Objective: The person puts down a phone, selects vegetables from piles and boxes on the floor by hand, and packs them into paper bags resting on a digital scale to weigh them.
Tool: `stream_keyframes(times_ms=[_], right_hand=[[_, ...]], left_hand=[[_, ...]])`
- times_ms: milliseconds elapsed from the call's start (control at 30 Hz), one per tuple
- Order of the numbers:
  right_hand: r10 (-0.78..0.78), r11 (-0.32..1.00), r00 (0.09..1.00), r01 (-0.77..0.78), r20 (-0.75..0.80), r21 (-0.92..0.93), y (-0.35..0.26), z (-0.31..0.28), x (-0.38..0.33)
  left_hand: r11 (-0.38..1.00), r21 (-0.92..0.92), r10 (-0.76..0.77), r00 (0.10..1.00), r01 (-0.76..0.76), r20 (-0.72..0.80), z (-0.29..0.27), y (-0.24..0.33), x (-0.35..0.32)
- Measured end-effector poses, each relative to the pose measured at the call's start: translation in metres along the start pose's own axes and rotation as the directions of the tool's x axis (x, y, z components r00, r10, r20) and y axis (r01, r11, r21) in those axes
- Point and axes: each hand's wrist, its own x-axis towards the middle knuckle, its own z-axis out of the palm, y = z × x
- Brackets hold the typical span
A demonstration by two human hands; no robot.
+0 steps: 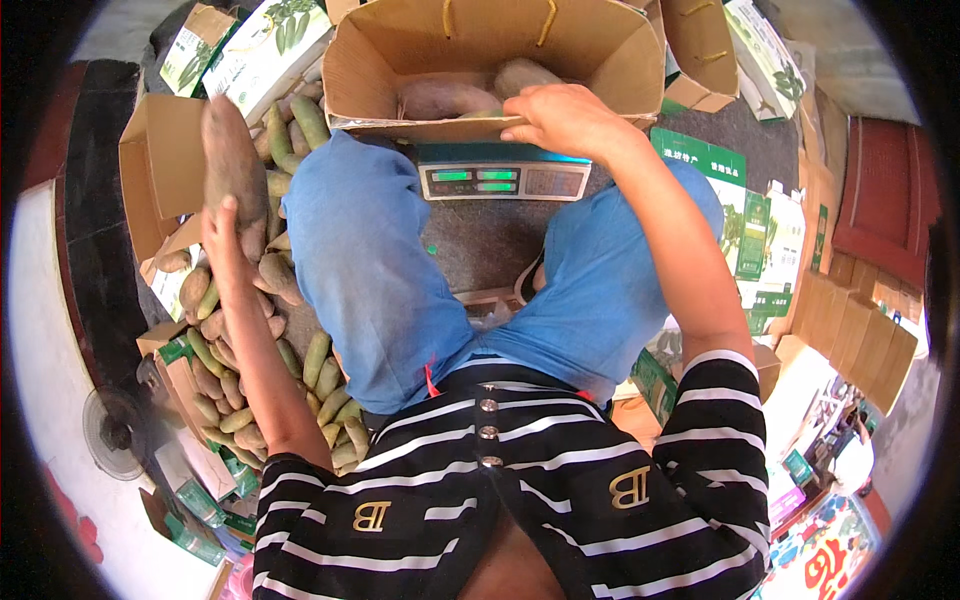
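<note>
Head view: green-and-white cartons [265,45] beside brown cardboard box [600,60].

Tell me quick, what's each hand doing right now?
Left hand: closed around a large brown tuber, lifted over the pile.
Right hand: open, resting on the cardboard box rim, holding nothing.

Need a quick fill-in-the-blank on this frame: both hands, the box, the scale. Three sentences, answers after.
1. The left hand lifts a large brown ____ above the pile of tubers.
2. The right hand rests on the rim of the open ____ box.
3. That box stands on a digital ____ with green readouts.

Missing words: tuber; cardboard; scale
</note>
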Motion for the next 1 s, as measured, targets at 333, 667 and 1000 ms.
stream_keyframes(times_ms=[333, 667, 1000], right_hand=[[-0.087, 0.996, 0.994, 0.084, -0.073, -0.041, -0.003, -0.001, -0.001], [-0.102, 0.995, 0.995, 0.102, -0.014, 0.015, -0.02, -0.01, -0.001], [-0.021, 0.994, 1.0, 0.02, 0.006, 0.108, -0.032, -0.008, 0.003]], left_hand=[[0.852, 0.347, 0.284, 0.903, -0.392, 0.322, 0.102, 0.103, 0.014], [0.667, 0.745, -0.177, 0.972, 0.005, 0.152, -0.05, -0.073, -0.035], [0.202, 0.936, -0.689, 0.721, 0.289, -0.074, -0.134, -0.227, -0.187]])
